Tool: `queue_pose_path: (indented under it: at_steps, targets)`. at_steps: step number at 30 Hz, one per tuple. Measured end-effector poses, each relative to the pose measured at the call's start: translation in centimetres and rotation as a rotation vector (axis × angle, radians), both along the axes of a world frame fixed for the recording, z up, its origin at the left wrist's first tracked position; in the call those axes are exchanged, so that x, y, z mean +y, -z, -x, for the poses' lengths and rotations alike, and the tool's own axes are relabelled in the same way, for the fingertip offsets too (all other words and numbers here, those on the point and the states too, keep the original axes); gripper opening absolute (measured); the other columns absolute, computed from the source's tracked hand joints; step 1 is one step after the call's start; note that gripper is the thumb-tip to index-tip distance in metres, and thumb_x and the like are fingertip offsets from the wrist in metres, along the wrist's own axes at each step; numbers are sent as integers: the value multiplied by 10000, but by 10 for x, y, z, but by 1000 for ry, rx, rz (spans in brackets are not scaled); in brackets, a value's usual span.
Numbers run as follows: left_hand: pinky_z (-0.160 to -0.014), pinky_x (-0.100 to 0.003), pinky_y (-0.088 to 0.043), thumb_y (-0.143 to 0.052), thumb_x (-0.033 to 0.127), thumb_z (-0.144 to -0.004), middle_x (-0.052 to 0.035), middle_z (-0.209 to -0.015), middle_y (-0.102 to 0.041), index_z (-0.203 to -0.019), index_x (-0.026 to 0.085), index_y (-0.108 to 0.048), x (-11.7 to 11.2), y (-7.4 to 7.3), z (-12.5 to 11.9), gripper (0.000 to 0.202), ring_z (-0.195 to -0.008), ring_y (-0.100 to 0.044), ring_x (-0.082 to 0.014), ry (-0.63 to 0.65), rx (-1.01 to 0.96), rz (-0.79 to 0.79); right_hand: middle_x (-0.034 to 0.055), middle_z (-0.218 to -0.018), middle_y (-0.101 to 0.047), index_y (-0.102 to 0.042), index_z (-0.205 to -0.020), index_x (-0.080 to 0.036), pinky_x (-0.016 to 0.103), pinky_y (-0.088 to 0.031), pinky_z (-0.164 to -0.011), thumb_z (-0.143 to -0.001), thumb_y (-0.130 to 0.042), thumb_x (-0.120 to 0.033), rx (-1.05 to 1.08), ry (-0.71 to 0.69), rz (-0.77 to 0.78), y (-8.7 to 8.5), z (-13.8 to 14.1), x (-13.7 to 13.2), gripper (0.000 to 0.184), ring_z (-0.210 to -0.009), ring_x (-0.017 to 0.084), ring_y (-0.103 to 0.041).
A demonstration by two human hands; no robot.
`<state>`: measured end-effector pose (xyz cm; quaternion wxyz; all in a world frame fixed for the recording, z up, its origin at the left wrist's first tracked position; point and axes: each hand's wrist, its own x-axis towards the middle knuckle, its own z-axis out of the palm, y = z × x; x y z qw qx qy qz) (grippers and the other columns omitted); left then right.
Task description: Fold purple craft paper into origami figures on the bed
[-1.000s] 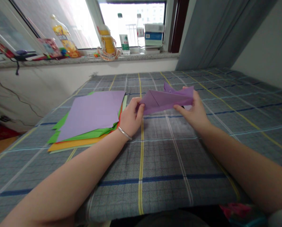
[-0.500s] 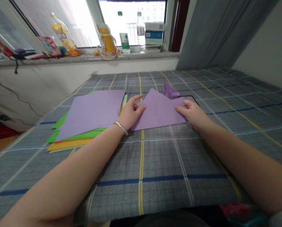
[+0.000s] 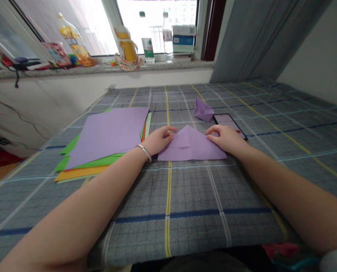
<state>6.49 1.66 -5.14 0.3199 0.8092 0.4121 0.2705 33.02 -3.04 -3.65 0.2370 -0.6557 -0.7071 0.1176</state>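
A folded sheet of purple paper (image 3: 189, 149) lies on the checked cloth, its peak pointing away from me and a straight strip along the near edge. At its left slope, my left hand (image 3: 160, 140), with a silver bangle at the wrist, pinches the edge between thumb and fingers. On the opposite slope my right hand (image 3: 223, 139) has its thumb on the paper and its fingers curled at the edge. Beyond the sheet stands a small folded purple paper piece (image 3: 203, 110). A phone (image 3: 229, 122) with its screen lit lies behind my right hand, which partly covers it.
To the left is a stack of coloured paper (image 3: 111, 130), purple on top with green and orange below. The plaid cloth (image 3: 185, 196) covers the table. Bottles, a yellow cup (image 3: 128, 47) and boxes (image 3: 183, 39) line the windowsill.
The folded purple paper has come down flatter and nearer to me, its peak now centred. My right hand has shifted from its right corner to the right slope, uncovering more of the phone.
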Motion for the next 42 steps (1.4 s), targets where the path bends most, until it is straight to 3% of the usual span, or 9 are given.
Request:
queue_pose_path:
  at_steps: [8, 17, 21, 24, 31, 36, 42]
  targets:
    - [-736, -306, -507, -544, 157, -817, -31, -930, -688, -1057, 220, -683, -3, -9, 1, 284, -785, -620, -155, -14, 303, -266, 56, -941, -735, -725, -923, -214, 311, -447, -720, -827, -545, -182, -125, -44, -15, -1, -1, -2, 206, -857, 220, -649]
    - [-773, -311, -479, -549, 196, -861, -50, -930, -648, -1081, 203, -684, -3, -12, 1, 259, -816, -588, -166, 38, 393, -245, 58, -957, -735, -734, -922, -205, 319, -469, -772, -850, -513, -158, -169, -66, -73, 4, -2, 2, 237, -876, 214, -655]
    - [-945, -384, -432, -545, 190, -867, -61, -1118, -645, -1084, 210, -683, -8, -10, 0, 257, -1013, -573, -204, 136, 437, -448, 84, -1022, -711, -723, -963, -174, 352, -467, -869, -827, -566, -182, -221, -208, -132, 9, -4, 4, 208, -951, 228, -633]
    - [-989, -428, -392, -523, 226, -896, -33, -1196, -638, -1124, 253, -666, -16, -9, -6, 271, -1081, -550, -225, 187, 490, -578, 79, -1059, -700, -716, -988, -179, 388, -433, -959, -840, -591, -238, -235, -368, -192, 11, -1, 4, 203, -1033, 239, -599]
    - [-974, -391, -408, -486, 330, -940, -57, -1230, -616, -1215, 208, -619, -34, -14, -18, 329, -1090, -539, -225, 357, 540, -624, 111, -1216, -641, -681, -1129, -186, 422, -403, -1017, -823, -655, -373, -230, -647, -200, 6, 12, -11, 360, -1150, 259, -544]
    - [-942, -405, -436, -554, 533, -870, -85, -1181, -615, -1227, 190, -614, -42, -20, -21, 498, -1043, -545, -252, 386, 569, -627, 111, -1286, -609, -638, -1216, -181, 419, -410, -1023, -737, -706, -535, -300, -691, -157, 0, 14, -18, 600, -1181, 278, -531]
    - [-927, -410, -452, -572, 538, -852, -85, -1184, -619, -1227, 193, -597, -46, -23, -23, 510, -1040, -556, -260, 357, 604, -633, 92, -1272, -628, -649, -1200, -181, 415, -439, -988, -777, -665, -530, -401, -682, -176, -6, 15, -22, 548, -1138, 278, -562]
